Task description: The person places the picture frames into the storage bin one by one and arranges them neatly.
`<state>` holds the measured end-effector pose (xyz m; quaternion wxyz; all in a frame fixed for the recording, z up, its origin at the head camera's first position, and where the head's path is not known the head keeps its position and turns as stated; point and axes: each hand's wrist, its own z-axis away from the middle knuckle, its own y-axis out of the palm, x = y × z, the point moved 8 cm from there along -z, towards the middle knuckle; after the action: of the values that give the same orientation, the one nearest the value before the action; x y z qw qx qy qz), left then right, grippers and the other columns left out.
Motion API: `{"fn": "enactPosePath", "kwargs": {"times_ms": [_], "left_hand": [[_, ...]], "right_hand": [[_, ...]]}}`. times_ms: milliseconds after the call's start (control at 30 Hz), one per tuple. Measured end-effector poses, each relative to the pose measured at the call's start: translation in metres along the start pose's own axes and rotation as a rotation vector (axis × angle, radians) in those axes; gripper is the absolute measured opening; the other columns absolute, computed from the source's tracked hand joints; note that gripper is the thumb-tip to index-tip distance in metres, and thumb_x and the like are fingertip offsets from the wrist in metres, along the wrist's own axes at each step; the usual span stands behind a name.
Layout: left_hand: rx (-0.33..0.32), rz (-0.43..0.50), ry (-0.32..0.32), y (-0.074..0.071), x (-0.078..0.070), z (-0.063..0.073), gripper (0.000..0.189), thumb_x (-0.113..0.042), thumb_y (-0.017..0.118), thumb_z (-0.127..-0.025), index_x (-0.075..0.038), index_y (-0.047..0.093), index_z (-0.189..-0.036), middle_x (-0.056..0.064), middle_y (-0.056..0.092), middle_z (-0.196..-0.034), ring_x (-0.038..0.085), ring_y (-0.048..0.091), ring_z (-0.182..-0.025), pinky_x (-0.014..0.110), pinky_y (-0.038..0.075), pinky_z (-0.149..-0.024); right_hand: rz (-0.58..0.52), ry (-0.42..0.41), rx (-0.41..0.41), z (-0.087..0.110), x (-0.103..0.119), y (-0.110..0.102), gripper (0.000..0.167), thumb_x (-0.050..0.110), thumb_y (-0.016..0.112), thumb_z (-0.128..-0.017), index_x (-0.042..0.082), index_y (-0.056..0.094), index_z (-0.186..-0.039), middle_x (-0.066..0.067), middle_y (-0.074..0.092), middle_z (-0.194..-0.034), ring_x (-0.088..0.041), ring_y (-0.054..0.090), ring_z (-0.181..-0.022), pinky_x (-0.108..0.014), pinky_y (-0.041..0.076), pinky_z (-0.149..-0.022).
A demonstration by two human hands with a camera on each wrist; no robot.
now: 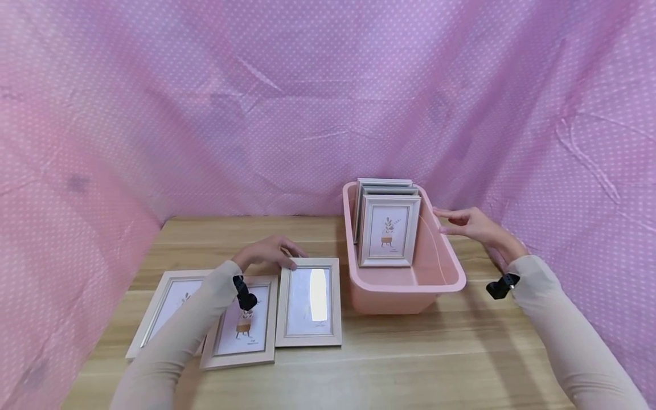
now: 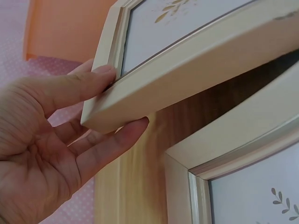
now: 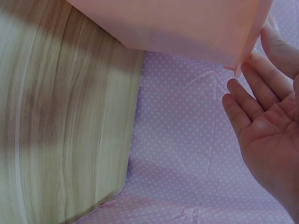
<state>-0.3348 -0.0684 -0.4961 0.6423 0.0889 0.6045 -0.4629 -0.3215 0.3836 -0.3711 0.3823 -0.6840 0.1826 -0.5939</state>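
Observation:
My left hand (image 1: 265, 251) pinches the far left corner of a cream picture frame (image 1: 300, 304), which has a bright glare on its glass. In the left wrist view, the thumb lies on top of the held frame's corner and the fingers are under it; this edge is tilted up off the wood. My right hand (image 1: 475, 225) touches the right rim of a pink plastic bin (image 1: 394, 303), its fingers fairly straight. Several picture frames (image 1: 389, 230) stand upright in the bin, leaning one behind another, the front one showing a potted plant print.
Left of the held frame lies a second cream frame (image 1: 266, 330), partly under my left forearm. Farther left, another frame (image 1: 165, 310) lies flat, also partly covered by the sleeve. Pink dotted cloth (image 1: 246, 114) hangs behind and beside the wooden table (image 1: 369, 364).

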Motion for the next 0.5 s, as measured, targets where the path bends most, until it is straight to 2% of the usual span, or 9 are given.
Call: {"fn": "enactPosePath", "kwargs": {"times_ms": [133,333,400,500], "left_hand": [[-0.004,0.032,0.007,-0.003,-0.002,0.004,0.038,-0.008,0.077,-0.088,-0.012,0.073,-0.126,0.011,0.072,-0.119,0.018,0.071,-0.088,0.041,0.064,-0.070],[-0.018,0.055,0.023,-0.007,-0.009,0.008,0.037,-0.008,0.077,-0.089,-0.010,0.073,-0.126,0.010,0.076,-0.115,0.017,0.071,-0.088,0.050,0.063,-0.073],[-0.019,0.071,0.022,-0.007,-0.010,0.009,0.037,-0.008,0.076,-0.089,-0.009,0.072,-0.126,0.011,0.076,-0.114,0.017,0.071,-0.087,0.054,0.062,-0.076],[-0.029,0.083,0.019,-0.008,-0.012,0.013,0.036,-0.009,0.076,-0.090,-0.007,0.072,-0.126,0.011,0.077,-0.111,0.017,0.072,-0.086,0.053,0.062,-0.076]], "right_hand": [[-0.024,0.013,0.004,-0.001,-0.003,0.000,0.055,0.020,0.073,-0.095,0.002,0.054,-0.144,-0.012,0.050,-0.147,-0.042,0.046,-0.140,-0.051,0.036,-0.117],[-0.073,0.050,0.028,0.000,-0.002,0.000,0.058,0.021,0.074,-0.094,0.002,0.051,-0.145,-0.016,0.046,-0.149,-0.052,0.041,-0.141,-0.061,0.031,-0.119],[-0.078,0.054,0.028,0.000,-0.001,0.000,0.058,0.020,0.074,-0.094,0.003,0.052,-0.145,-0.013,0.047,-0.149,-0.050,0.040,-0.142,-0.059,0.031,-0.120],[-0.061,0.035,0.023,0.000,-0.001,0.000,0.057,0.019,0.074,-0.094,0.003,0.053,-0.144,-0.011,0.049,-0.149,-0.048,0.042,-0.141,-0.058,0.033,-0.119]]}}
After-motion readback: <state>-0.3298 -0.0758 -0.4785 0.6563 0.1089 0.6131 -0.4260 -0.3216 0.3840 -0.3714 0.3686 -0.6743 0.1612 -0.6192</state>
